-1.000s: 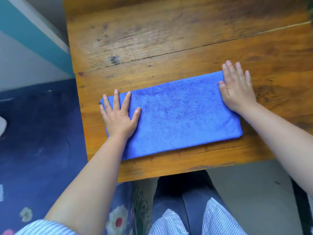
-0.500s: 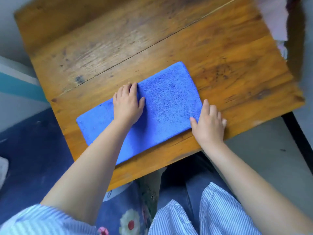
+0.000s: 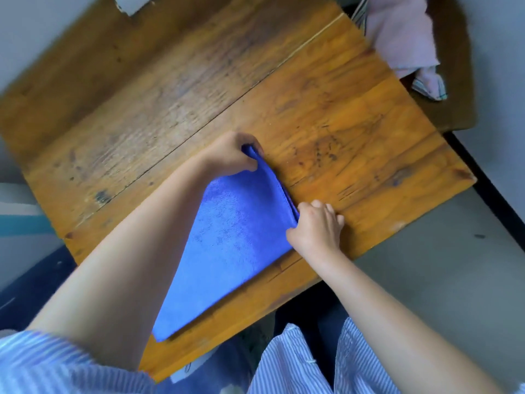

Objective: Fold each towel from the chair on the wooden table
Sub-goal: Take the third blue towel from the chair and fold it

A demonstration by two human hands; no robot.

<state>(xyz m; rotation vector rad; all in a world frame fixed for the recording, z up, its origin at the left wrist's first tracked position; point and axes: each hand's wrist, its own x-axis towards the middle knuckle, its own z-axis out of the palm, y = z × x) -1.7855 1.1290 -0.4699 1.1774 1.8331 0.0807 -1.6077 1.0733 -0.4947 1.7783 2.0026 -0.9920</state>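
A folded blue towel (image 3: 227, 243) lies flat on the wooden table (image 3: 326, 115), running from the near edge toward the middle. My left hand (image 3: 231, 155) pinches the towel's far right corner, fingers curled round the cloth. My right hand (image 3: 316, 226) grips the near right corner of the same short edge. That edge is lifted a little off the wood between the two hands. My left forearm covers part of the towel's left side.
A wooden chair (image 3: 451, 109) stands at the table's right, holding a pink towel (image 3: 400, 35) and a checked cloth (image 3: 430, 85). A white object (image 3: 130, 2) sits at the table's far edge. Grey floor lies to the right, a dark blue flowered rug to the left.
Both hands left their flat hold on top of the towel and moved to its right short edge, each now gripping a corner. The camera view swung to the right, revealing the chair.
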